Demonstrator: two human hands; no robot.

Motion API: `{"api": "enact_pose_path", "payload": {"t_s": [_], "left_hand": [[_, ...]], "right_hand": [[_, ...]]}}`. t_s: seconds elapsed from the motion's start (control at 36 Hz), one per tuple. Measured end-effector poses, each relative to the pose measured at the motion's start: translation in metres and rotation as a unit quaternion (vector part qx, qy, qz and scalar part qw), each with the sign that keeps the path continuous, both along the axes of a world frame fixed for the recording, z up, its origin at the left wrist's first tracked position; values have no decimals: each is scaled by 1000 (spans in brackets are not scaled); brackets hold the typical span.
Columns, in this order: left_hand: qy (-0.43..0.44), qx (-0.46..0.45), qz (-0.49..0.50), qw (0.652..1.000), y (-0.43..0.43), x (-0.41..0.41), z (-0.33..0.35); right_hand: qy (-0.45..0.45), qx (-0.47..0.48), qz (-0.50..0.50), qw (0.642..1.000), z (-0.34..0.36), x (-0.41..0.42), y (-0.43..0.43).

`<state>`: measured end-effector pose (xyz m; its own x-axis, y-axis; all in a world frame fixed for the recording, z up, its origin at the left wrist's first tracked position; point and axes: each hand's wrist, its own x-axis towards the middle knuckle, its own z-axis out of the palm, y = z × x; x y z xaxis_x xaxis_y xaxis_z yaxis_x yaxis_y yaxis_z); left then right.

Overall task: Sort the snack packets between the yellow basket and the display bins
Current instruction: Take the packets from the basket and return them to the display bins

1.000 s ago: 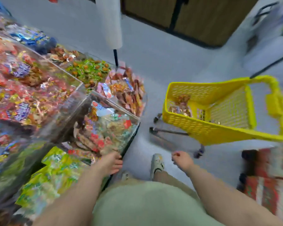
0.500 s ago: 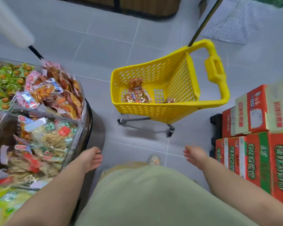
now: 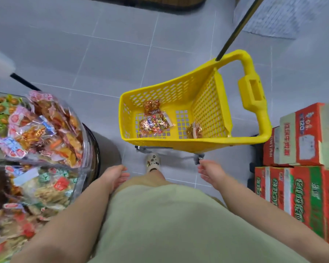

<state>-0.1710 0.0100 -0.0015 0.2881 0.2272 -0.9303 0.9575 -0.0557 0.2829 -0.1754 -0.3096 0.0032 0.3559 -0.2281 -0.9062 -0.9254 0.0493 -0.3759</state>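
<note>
While the left hand [image 3: 115,176] and right hand [image 3: 212,172] hang empty with fingers loosely spread, the yellow basket [image 3: 179,144] stands just ahead of them, and the snack packets [image 3: 154,124] lie on its floor, forward of and between both palms. The biggest of them lies crosswise to the reach, marginally nearer the left hand by my judgement. The display bins [image 3: 85,149] sit just outboard of that same hand.

Basket [image 3: 188,143] ahead on floor [image 3: 106,59], snack packets [image 3: 154,124] inside. Display bins [image 3: 46,130] at left. Stacked cartons [image 3: 302,168] at right, just beside basket. Both hands low, between bins and cartons.
</note>
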Motion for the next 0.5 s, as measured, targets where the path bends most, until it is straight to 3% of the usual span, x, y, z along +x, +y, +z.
{"api": "enact_pose_path", "payload": {"t_s": [0.19, 0.5], "left_hand": [[-11, 12, -28, 999, 20, 99, -1], [-63, 131, -142, 979, 33, 212, -21]], "right_hand": [[-87, -9, -54, 995, 8, 101, 26], [-69, -8, -52, 996, -28, 198, 35]]}}
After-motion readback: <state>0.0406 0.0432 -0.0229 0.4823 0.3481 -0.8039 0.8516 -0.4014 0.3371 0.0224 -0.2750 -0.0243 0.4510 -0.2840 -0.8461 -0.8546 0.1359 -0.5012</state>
